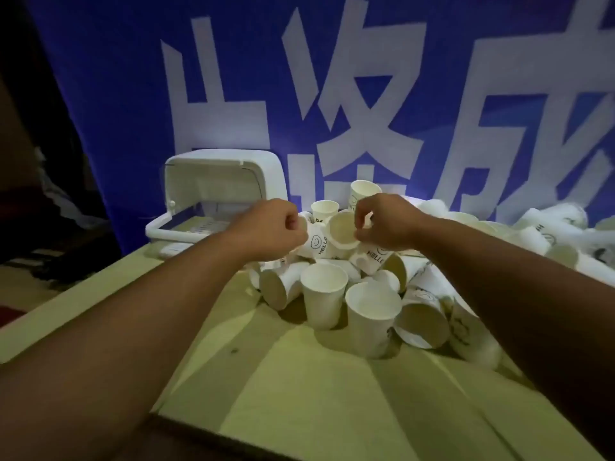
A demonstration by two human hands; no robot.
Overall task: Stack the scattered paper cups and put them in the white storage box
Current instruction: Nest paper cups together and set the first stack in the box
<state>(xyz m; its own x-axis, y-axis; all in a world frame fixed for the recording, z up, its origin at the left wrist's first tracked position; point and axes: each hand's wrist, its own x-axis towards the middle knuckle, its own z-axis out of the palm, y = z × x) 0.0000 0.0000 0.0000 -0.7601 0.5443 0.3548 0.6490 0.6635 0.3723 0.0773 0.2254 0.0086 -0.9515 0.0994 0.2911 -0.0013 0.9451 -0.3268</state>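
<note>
A heap of white paper cups (pixel 359 294), some printed with a smiley and "HELLO", lies on the table's middle and right. My left hand (pixel 269 229) grips a tilted cup (pixel 317 242) by its base end. My right hand (pixel 387 222) pinches the rim of a second cup (pixel 342 227) whose mouth faces me, right at the first cup's open end. The white storage box (pixel 186 227) stands at the back left with its lid (pixel 223 174) raised, just behind my left hand.
A pale wooden table (pixel 299 377) carries everything; its left edge runs diagonally near the box. A blue banner with large white characters (pixel 332 94) hangs right behind. More cups (pixel 539 234) pile up at the far right. Dark floor lies to the left.
</note>
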